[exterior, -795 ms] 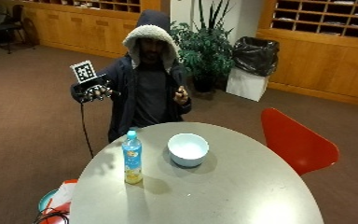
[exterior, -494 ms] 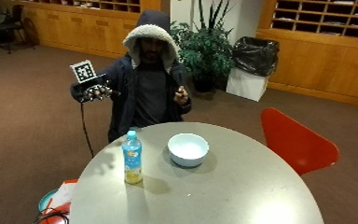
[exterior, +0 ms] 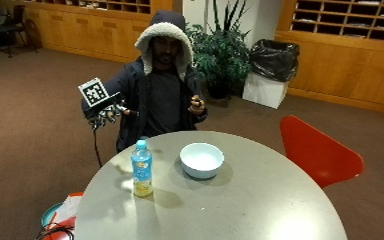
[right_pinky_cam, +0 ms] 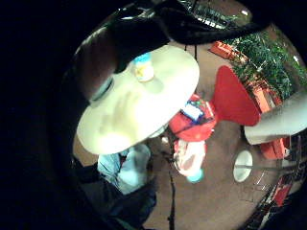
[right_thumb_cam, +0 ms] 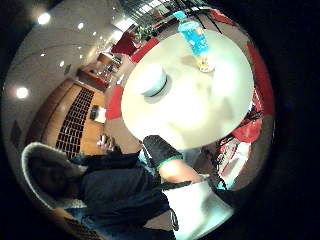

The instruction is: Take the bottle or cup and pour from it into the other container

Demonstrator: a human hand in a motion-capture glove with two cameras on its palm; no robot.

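A clear bottle (exterior: pixel 141 170) with a blue cap, blue label and yellow drink stands upright on the left part of the round grey table (exterior: pixel 258 200). Just to its right sits a white bowl (exterior: pixel 202 160). My gloved right hand (exterior: pixel 105 112) hangs in the air beyond the table's far left edge, above and behind the bottle. Its fingers are relaxed and hold nothing. In the thumb side palm view the bottle (right_thumb_cam: pixel 197 42) and bowl (right_thumb_cam: pixel 152 80) are small and far from the palm. The bare left hand (exterior: pixel 196 104) is held at the chest.
A red chair (exterior: pixel 318 150) stands at the table's right side. Red items and a teal object (exterior: pixel 59 217) lie on the floor by the table's near left. A plant (exterior: pixel 222 55) and a bagged bin (exterior: pixel 272 65) stand behind the person.
My gloved hand has come down a little toward the table. Bottle and bowl have not moved.
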